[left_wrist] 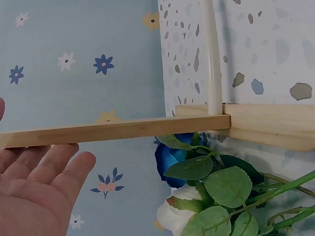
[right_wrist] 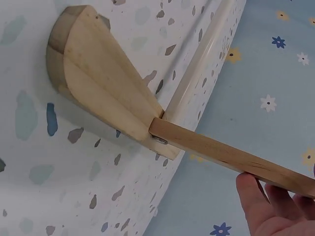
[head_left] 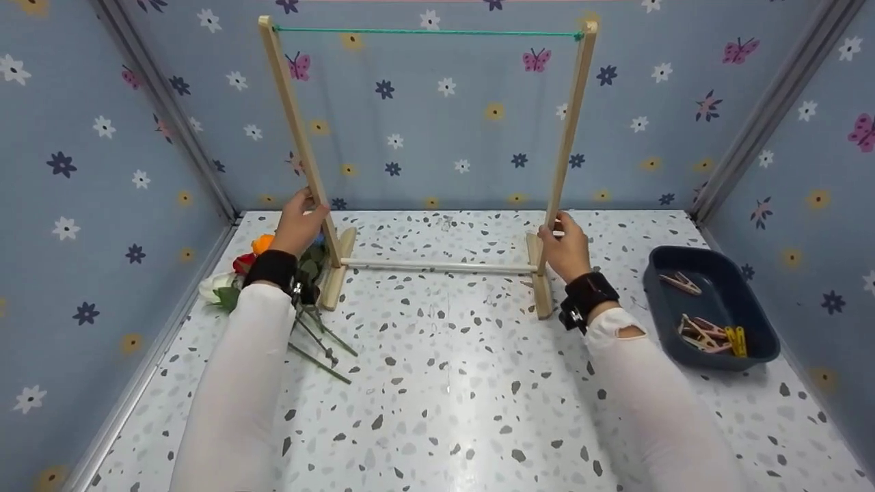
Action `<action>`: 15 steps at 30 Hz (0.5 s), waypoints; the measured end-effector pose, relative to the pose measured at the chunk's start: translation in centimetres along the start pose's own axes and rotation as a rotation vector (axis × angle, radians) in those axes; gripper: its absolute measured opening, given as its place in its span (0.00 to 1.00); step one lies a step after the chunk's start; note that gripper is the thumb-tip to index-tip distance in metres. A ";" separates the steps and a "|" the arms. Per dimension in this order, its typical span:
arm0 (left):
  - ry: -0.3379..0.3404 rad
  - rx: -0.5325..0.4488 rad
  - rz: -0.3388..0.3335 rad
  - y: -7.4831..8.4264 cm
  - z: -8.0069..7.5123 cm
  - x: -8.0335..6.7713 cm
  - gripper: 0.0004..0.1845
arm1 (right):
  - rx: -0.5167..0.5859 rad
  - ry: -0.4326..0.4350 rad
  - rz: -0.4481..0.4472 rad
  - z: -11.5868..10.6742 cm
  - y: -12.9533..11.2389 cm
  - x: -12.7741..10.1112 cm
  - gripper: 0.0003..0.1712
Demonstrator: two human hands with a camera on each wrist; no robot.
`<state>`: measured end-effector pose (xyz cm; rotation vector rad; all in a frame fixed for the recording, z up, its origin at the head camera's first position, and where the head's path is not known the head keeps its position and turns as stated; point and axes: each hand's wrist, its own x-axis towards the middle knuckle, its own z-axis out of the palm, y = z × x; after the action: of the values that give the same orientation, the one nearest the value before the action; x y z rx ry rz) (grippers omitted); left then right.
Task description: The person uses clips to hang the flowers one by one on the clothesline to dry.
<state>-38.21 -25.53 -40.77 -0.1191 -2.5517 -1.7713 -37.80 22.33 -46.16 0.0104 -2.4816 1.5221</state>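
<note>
A wooden frame (head_left: 299,130) stands upright on two flat feet, with a green cord (head_left: 424,31) strung between its post tops and a white rod (head_left: 437,266) joining the posts low down. My left hand (head_left: 301,220) holds the left post (left_wrist: 113,131) low down, fingertips along one side of it and thumb on the other. On the opposite side, my right hand (head_left: 566,247) grips the right post (right_wrist: 231,158) at a similar height. Its fingertips rest along the wood, just above the wooden foot (right_wrist: 98,73).
Artificial flowers lie under my left forearm, among them a white rose (head_left: 217,287), an orange one (head_left: 262,244) and a blue one (left_wrist: 172,160). At the right, a dark blue tray (head_left: 656,301) holds several clothespins (head_left: 711,335). Patterned walls (head_left: 424,171) enclose the speckled tabletop (head_left: 437,396).
</note>
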 end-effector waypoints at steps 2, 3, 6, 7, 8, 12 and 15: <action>-0.003 0.038 0.039 -0.2 0.1 -0.1 0.33 | -0.007 0.023 -0.012 -0.5 0.3 0.0 0.25; -0.005 0.052 0.054 -0.3 0.2 -0.2 0.32 | -0.014 0.029 -0.017 -0.8 0.4 0.0 0.24; -0.006 0.099 0.089 -0.3 0.4 -0.5 0.29 | -0.030 0.041 -0.033 -1.5 0.9 -0.2 0.24; -0.007 0.108 0.098 -0.3 0.5 -0.6 0.28 | -0.039 0.040 -0.037 -1.8 1.0 -0.3 0.24; -0.011 0.113 0.102 -0.4 0.6 -0.7 0.27 | -0.046 0.042 -0.041 -2.1 1.1 -0.5 0.24; -0.019 0.112 0.099 -0.4 1.2 -1.3 0.26 | -0.082 0.043 -0.053 -3.1 1.4 -1.0 0.23; -0.016 0.097 0.090 -0.5 1.7 -1.6 0.25 | -0.118 0.041 -0.069 -3.9 1.5 -1.3 0.22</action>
<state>-36.59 -24.22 -41.91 -0.2417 -2.5932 -1.6189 -35.99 26.33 -45.99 0.0439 -2.5071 1.3330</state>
